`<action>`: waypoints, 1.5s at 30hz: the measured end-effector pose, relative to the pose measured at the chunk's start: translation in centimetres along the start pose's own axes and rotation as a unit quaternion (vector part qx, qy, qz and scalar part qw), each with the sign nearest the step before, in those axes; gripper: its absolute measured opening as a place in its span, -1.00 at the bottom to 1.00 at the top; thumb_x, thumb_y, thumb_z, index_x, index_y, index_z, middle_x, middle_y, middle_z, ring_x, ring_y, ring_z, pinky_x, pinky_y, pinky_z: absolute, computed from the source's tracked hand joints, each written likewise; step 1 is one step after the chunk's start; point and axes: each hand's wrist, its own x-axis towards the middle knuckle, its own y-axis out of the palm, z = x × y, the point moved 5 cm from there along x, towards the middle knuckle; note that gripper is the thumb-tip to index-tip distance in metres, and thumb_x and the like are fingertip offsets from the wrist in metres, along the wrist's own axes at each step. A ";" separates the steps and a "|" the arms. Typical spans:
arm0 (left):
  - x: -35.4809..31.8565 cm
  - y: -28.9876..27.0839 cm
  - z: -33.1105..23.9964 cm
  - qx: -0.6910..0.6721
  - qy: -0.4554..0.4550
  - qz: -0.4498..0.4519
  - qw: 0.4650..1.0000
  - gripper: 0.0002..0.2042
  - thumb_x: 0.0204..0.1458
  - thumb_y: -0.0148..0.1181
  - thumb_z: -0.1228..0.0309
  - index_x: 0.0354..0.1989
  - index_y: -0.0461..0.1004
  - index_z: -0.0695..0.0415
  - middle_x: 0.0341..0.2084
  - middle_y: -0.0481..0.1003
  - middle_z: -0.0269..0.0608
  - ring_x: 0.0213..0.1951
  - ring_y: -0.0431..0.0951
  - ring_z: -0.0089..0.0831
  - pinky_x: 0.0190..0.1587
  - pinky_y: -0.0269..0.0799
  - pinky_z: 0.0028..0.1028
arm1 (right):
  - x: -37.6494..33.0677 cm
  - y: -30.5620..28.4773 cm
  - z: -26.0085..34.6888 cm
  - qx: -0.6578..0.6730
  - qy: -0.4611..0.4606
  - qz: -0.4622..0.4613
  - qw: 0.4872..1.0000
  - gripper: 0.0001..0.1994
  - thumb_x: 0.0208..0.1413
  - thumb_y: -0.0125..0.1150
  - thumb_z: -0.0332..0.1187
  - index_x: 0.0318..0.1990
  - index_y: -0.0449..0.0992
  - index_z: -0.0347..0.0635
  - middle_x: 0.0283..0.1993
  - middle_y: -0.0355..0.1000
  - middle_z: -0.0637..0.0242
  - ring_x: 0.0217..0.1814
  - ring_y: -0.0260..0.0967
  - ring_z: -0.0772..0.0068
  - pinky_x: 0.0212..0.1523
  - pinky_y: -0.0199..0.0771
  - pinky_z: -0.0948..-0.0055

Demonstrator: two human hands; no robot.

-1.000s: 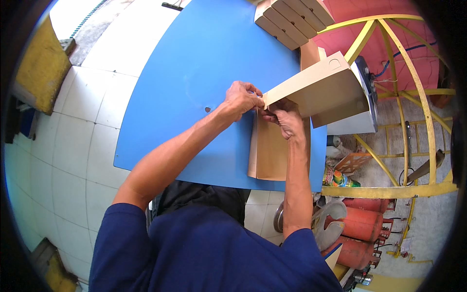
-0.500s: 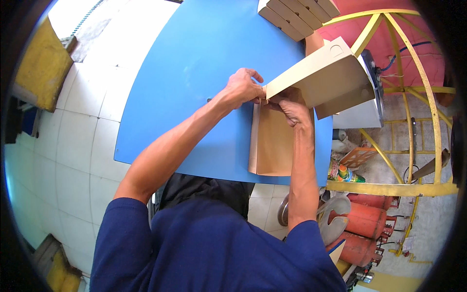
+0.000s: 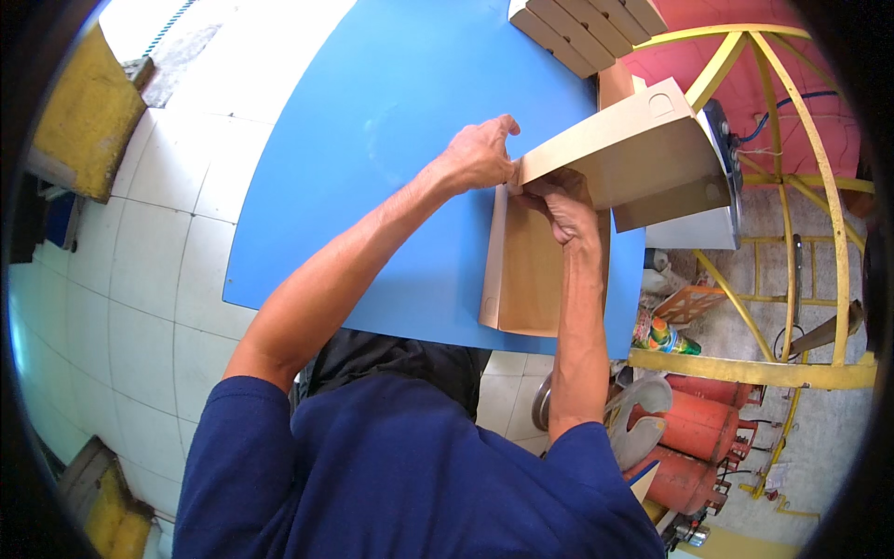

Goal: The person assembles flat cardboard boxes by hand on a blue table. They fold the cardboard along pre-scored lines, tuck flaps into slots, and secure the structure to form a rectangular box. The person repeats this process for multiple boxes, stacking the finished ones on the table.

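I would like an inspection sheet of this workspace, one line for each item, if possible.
Surface: blue table, mostly bare.
Job's things: flat cardboard box lying at the table's near right edge; one cardboard flap raised.
Clutter: stack of folded cardboard at the far edge.
Grippers: left hand pinches the flap's corner; right hand grips under the flap.
Cables: blue cable behind the yellow frame.
Surroundings: white tiled floor, red gas cylinders at right.
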 end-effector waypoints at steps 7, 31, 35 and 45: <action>-0.2 0.2 0.0 -0.061 -0.024 0.053 0.996 -0.50 0.04 0.06 0.51 0.23 0.27 0.19 -0.40 0.55 -0.15 -0.38 0.52 -0.42 -0.27 0.50 -0.38 | -0.3 0.3 0.0 0.067 0.054 0.029 0.996 -0.78 0.08 0.29 -0.54 -0.09 0.56 -0.30 -0.19 0.57 0.24 -0.19 0.56 0.39 -0.13 0.69 0.45; -0.5 0.7 -6.6 0.023 0.031 0.109 0.993 -0.43 -0.02 0.34 0.33 0.19 0.35 0.17 -0.01 0.49 0.01 -0.02 0.54 -0.25 -0.02 0.53 -0.25 | -7.5 -19.9 -1.6 -0.200 -0.216 -0.329 0.897 -0.60 0.13 0.29 -0.36 0.14 0.46 -0.19 -0.17 0.58 0.12 -0.20 0.53 0.34 -0.23 0.48 0.36; 1.2 0.7 -6.2 0.103 0.027 0.116 0.987 -0.62 0.00 0.16 0.52 0.06 0.44 0.20 -0.04 0.52 -0.01 -0.07 0.57 -0.26 -0.10 0.53 -0.22 | -6.9 -19.6 -0.1 -0.260 -0.199 -0.266 0.907 -0.68 0.15 0.24 -0.46 0.08 0.53 -0.15 -0.09 0.57 0.14 -0.15 0.52 0.37 -0.12 0.51 0.36; -3.0 -1.1 -4.4 0.434 0.295 -0.007 0.851 -0.43 0.03 0.16 0.60 0.28 0.27 0.01 0.19 0.38 0.02 0.10 0.46 0.00 0.13 0.38 -0.16 | -13.6 -15.9 -2.6 -0.338 -0.294 -0.180 0.876 -0.55 0.17 0.07 -0.52 0.25 0.37 -0.17 0.21 0.40 0.08 0.19 0.40 0.07 0.11 0.49 0.29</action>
